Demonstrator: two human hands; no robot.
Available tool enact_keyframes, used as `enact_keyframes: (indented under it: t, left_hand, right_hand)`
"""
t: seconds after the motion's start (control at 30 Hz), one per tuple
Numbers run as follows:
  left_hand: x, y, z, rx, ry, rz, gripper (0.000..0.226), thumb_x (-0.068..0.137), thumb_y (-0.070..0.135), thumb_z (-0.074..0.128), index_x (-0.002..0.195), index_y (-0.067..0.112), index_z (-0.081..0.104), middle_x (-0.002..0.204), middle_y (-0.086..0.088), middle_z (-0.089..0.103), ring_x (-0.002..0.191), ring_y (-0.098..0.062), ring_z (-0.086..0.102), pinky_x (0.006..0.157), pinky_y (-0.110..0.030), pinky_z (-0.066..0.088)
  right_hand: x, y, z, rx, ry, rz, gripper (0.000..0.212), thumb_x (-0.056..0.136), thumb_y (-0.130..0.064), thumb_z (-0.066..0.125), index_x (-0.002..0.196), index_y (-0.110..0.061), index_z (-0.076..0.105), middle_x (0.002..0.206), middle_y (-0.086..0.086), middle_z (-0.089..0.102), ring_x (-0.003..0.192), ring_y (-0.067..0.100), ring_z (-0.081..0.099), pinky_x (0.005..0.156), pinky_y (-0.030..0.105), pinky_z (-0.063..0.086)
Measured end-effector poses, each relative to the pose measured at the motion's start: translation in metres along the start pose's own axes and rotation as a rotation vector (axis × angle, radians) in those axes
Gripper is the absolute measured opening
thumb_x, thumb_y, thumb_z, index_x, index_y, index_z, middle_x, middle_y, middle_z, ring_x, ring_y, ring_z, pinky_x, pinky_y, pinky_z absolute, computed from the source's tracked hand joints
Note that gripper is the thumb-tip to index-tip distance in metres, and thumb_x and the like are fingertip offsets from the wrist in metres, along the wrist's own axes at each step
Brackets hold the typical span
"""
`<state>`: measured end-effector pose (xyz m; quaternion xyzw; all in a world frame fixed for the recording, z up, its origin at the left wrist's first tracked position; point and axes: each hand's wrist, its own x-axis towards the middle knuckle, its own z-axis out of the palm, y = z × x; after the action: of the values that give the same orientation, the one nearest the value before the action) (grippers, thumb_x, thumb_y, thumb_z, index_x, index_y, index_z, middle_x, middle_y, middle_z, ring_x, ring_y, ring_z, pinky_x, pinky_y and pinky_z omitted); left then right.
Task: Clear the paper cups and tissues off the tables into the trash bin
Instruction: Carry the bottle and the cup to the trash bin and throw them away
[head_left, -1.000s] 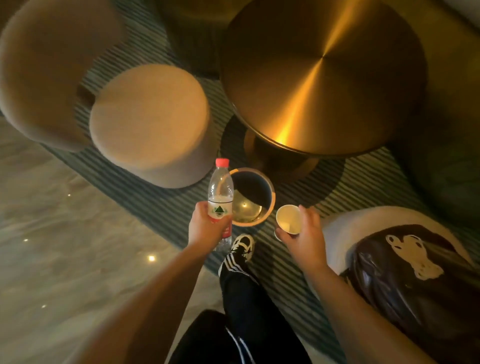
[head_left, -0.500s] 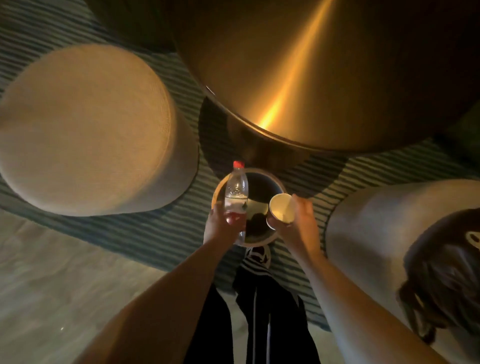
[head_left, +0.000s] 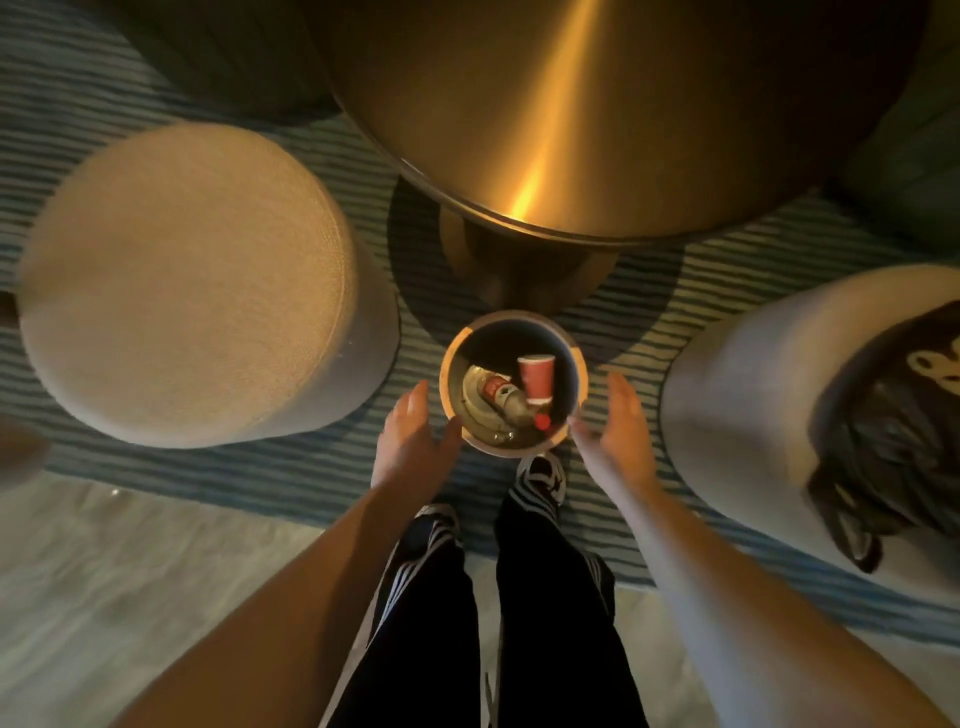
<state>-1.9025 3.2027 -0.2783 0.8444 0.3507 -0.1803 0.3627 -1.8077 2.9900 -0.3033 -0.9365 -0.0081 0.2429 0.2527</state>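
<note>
A small round trash bin (head_left: 579, 374) stands on the striped rug just in front of my feet. Inside it lie a red paper cup (head_left: 537, 378) and a plastic water bottle (head_left: 506, 399) with a red cap, tipped on its side. My left hand (head_left: 413, 441) hovers open at the bin's left rim, its thumb near the edge. At the right rim my right hand (head_left: 618, 434) is open too, fingers spread. Neither hand holds anything.
A round brass table (head_left: 597, 104) on a pedestal rises right behind the bin. A beige round stool (head_left: 187, 280) stands to the left. On the right is a pale stool (head_left: 737, 384) with a dark bag (head_left: 893, 426) on it. Pale floor lies behind my feet.
The bottle left my left hand and the cup left my right hand; both now lie in the bin. Both hands have opened and sit at the bin's sides.
</note>
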Motion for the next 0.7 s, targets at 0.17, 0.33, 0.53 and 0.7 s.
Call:
enact_keyframes:
  t: [0.17,0.33,0.53,0.7]
  left_hand:
    - [-0.048,0.045,-0.06,0.055,0.034,0.204,0.072,0.088,0.047,0.053,0.147,0.018,0.024,0.151,-0.006,0.032,0.137,-0.021,0.028,0.111,-0.041,0.026]
    - [-0.095,0.089,-0.103,0.165,0.033,0.402,0.071,0.091,0.046,0.049,0.148,0.014,0.021,0.151,-0.008,0.031,0.139,-0.023,0.026,0.111,-0.043,0.027]
    - [-0.14,0.146,-0.106,0.236,-0.041,0.599,0.072,0.09,0.045,0.051,0.148,0.014,0.021,0.152,-0.006,0.03,0.14,-0.02,0.024,0.112,-0.042,0.025]
    - [-0.17,0.2,-0.074,0.288,-0.152,0.77,0.073,0.092,0.051,0.045,0.15,0.017,0.016,0.154,-0.004,0.025,0.141,-0.019,0.02,0.114,-0.042,0.022]
  right_hand:
    - [-0.076,-0.02,-0.066,0.015,0.063,0.044,0.069,0.091,-0.033,0.057,0.147,-0.011,0.024,0.156,0.009,0.023,0.144,0.022,0.021,0.117,0.036,0.022]
    - [-0.153,-0.04,-0.116,0.099,0.18,0.06,0.064,0.091,-0.028,0.057,0.145,-0.007,0.03,0.152,0.013,0.03,0.141,0.025,0.027,0.115,0.042,0.027]
    - [-0.221,-0.033,-0.147,0.209,0.355,0.188,0.061,0.093,-0.029,0.053,0.145,-0.008,0.029,0.153,0.011,0.029,0.142,0.023,0.025,0.117,0.037,0.022]
    - [-0.267,0.008,-0.173,0.243,0.503,0.312,0.059,0.093,-0.034,0.051,0.146,-0.015,0.031,0.154,0.006,0.029,0.142,0.02,0.025,0.116,0.035,0.021]
